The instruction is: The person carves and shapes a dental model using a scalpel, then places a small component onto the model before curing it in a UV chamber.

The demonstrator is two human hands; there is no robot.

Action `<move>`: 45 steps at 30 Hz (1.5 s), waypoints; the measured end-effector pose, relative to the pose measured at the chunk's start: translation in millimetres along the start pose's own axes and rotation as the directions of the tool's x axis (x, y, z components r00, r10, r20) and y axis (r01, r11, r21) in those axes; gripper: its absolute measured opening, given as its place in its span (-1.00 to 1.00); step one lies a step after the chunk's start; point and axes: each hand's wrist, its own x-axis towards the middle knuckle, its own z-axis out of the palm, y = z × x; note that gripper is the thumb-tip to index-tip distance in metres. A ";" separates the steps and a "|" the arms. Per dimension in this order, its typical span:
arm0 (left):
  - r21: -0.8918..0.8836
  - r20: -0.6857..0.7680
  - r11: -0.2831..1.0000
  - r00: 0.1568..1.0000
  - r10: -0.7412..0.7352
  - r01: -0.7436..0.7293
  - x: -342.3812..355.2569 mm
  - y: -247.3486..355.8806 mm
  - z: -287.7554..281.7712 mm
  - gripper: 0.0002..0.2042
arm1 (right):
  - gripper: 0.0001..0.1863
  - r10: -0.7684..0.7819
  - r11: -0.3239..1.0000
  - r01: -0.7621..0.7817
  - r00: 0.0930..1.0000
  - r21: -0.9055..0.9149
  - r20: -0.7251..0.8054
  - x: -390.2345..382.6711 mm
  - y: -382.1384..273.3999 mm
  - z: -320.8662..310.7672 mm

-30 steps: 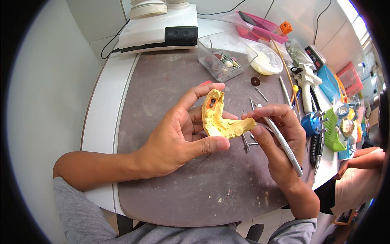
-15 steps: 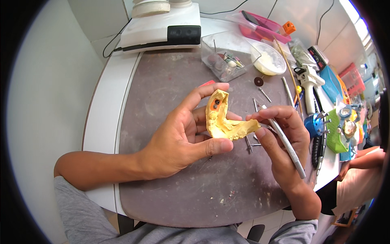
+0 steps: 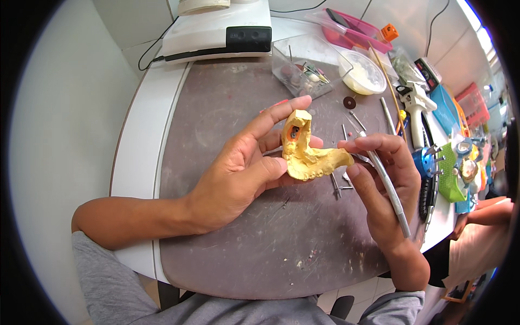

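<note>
My left hand [image 3: 238, 173] holds a yellow dental cast [image 3: 309, 164] in the air over the bench mat, its thumb pressed on the near left side and its fingers behind. The cast is a curved arch with small tooth shapes along its lower edge. Dark round fittings sit in an orange patch [image 3: 293, 133] on its upright left arm. With thumb and fingertips, my right hand [image 3: 387, 189] pinches the cast's right end. A slim silver hand tool with a textured handle [image 3: 391, 192] also lies across that hand's fingers; what kind its tip is, I cannot make out.
Small metal burs [image 3: 337, 187] lie on the brown mat [image 3: 227, 265] behind the cast. Farther back stand a clear box [image 3: 303, 65] of polishing tips, a bowl of white powder [image 3: 363, 73] and a white machine [image 3: 211, 40]. Tools and baskets crowd the right, beside another person's arm [image 3: 487, 214].
The cast has moved slightly right and turned, showing more of its tooth edge. My left thumb has shifted from under its front to its left side. The silver tool remains in my right hand.
</note>
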 end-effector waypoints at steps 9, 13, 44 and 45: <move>0.172 -0.012 0.984 0.999 0.040 -0.037 -2.0 0.4 3.2 -0.31 | -0.72 -0.037 0.999 0.037 0.992 0.000 -0.118 0.2 -0.2 -0.4; 0.214 -0.046 0.970 0.991 0.128 -0.116 -0.1 -6.1 3.9 -0.32 | -0.72 -0.160 0.986 0.157 0.984 -0.049 -0.075 -2.2 1.8 -12.3; -0.135 -0.082 0.985 0.989 -0.120 0.108 -0.1 5.8 2.3 -0.35 | -0.63 -0.505 0.702 0.544 0.835 -0.459 0.218 12.3 5.3 -20.4; -0.160 -0.061 0.978 0.988 -0.144 0.132 1.1 6.2 2.5 -0.35 | -0.63 -0.474 0.778 0.488 0.869 -0.396 0.142 10.4 7.3 -15.8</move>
